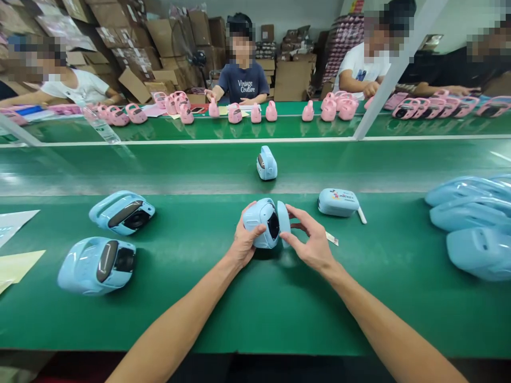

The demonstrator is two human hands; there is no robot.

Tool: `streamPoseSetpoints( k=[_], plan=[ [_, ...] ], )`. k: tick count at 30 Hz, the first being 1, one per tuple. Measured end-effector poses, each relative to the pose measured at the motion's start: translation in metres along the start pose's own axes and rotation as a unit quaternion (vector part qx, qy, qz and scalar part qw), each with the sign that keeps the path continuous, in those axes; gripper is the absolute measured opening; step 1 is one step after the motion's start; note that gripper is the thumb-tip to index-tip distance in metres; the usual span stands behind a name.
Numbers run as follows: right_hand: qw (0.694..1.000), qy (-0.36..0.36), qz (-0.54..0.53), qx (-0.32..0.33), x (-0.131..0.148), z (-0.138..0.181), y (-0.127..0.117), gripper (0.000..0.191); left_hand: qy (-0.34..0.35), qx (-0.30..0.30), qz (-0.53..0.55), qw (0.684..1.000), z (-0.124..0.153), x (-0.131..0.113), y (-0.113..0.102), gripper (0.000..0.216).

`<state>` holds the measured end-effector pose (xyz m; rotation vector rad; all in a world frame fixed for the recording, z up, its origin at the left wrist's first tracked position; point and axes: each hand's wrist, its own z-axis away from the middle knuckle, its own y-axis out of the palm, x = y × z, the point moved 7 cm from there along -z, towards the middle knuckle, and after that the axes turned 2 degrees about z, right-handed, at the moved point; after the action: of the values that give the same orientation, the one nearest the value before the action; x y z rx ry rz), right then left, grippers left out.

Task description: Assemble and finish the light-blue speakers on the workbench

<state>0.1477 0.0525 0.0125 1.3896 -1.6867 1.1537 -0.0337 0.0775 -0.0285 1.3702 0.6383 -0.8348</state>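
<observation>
My left hand (243, 239) is wrapped around a light blue plastic casing (257, 221) with a glossy dark panel on its right side. Between the thumb and fingers of my right hand (313, 242) is a light blue curved cover (283, 221), held upright against or very close to that panel; whether the two parts touch I cannot tell. Just right of my right hand lies a light blue rounded piece (338, 203) with printed lettering, a white strip (361, 215) beside it. A small white label (332, 239) is partly behind my right fingers.
Two blue handled units (122, 213) with dark round fronts lie at left, near paper sheets (19, 266). Blue shells (479, 250) are piled at right. Another blue unit (266, 163) stands on the middle strip. Across the rail (239, 142), several people work among pink units (235, 113).
</observation>
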Motion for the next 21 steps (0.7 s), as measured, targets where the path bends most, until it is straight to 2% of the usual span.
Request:
streamPoseSetpoints(
  k=[7,17,21],
  plan=[
    [0.992,-0.081,0.097,-0.004,0.004,0.010,0.012,0.062,-0.001,0.019,-0.045,0.999,0.003,0.005,0.003,0.110],
    [0.985,-0.113,0.129,-0.024,0.006,0.012,0.010,0.075,0.009,0.024,-0.054,0.998,0.006,0.002,0.007,0.104],
    [0.981,-0.133,0.142,0.000,0.008,0.013,0.009,0.072,-0.009,0.011,-0.043,0.999,0.005,0.004,0.006,0.101]
  ],
)
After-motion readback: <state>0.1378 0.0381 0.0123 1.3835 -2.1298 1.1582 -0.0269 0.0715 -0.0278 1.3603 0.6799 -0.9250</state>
